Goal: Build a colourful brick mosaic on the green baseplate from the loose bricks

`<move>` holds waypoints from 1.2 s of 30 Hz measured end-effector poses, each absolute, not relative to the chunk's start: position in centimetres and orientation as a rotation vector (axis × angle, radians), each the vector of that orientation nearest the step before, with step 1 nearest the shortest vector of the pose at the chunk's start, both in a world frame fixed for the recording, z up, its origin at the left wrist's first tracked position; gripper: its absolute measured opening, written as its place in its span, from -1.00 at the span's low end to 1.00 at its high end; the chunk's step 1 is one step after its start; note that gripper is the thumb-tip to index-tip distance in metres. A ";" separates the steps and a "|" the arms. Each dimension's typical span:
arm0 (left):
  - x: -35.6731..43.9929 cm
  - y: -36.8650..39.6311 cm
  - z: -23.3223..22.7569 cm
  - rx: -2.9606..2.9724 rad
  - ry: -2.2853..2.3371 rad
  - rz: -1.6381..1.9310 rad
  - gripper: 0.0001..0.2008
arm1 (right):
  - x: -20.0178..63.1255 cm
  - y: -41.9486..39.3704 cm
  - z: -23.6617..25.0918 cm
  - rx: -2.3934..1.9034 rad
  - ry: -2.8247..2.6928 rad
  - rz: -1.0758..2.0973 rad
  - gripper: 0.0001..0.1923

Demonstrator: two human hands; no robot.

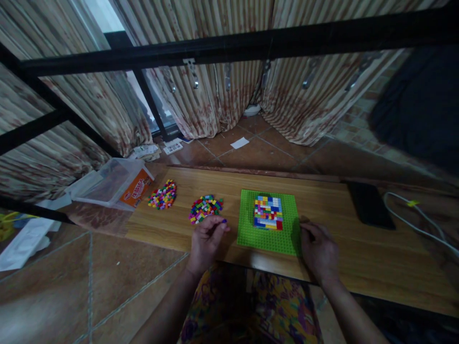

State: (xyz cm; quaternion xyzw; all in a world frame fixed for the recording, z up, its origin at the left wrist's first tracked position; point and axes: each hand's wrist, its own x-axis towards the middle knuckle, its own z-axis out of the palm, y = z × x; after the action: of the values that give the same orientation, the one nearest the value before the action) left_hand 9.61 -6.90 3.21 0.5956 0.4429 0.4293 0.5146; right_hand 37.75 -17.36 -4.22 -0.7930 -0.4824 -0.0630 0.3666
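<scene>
Fingers [218,223] of our left hand [206,239] are pinching together on a small purple brick [224,220], just beside the near pile [205,209] and left of the green plate [268,222]. Our right hand [319,251] is resting with fingers curled at the plate's right corner, holding nothing, steadying it. We are judging that the brick should be carried level to the patch [268,212] of bricks, lined up over the studs, then pressed straight down while the right hand is bracing the plate on the table [358,258]. A second pile [163,195] is lying farther left.
</scene>
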 end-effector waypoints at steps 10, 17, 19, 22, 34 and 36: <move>13.5 -5.1 1.7 1.486 0.976 0.955 -0.85 | 37.7 -17.2 -4.2 -2.033 -1.210 -0.110 -0.70; 16.1 -3.6 1.8 1.970 1.026 0.813 -0.82 | 37.5 -17.1 -4.0 -2.031 -1.195 -0.103 -0.71; 16.7 -3.5 2.1 2.083 1.020 0.761 -0.80 | 37.5 -17.1 -3.9 -2.027 -1.191 -0.094 -0.71; 17.3 -3.3 2.5 2.220 1.028 0.673 -0.78 | 37.6 -17.1 -4.0 -2.013 -1.198 -0.089 -0.70; 17.5 -3.5 3.3 2.483 1.009 0.507 -0.74 | 37.5 -17.0 -3.9 -2.028 -1.185 -0.088 -0.71; 17.7 -3.5 3.5 2.491 1.002 0.500 -0.74 | 37.5 -17.0 -3.8 -2.030 -1.191 -0.086 -0.71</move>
State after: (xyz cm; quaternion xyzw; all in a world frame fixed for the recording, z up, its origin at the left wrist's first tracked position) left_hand 17.66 -3.47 3.45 0.8929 0.3593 0.1793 0.2035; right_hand 37.53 -17.00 -3.84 -0.7962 -0.4672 -0.0339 0.3829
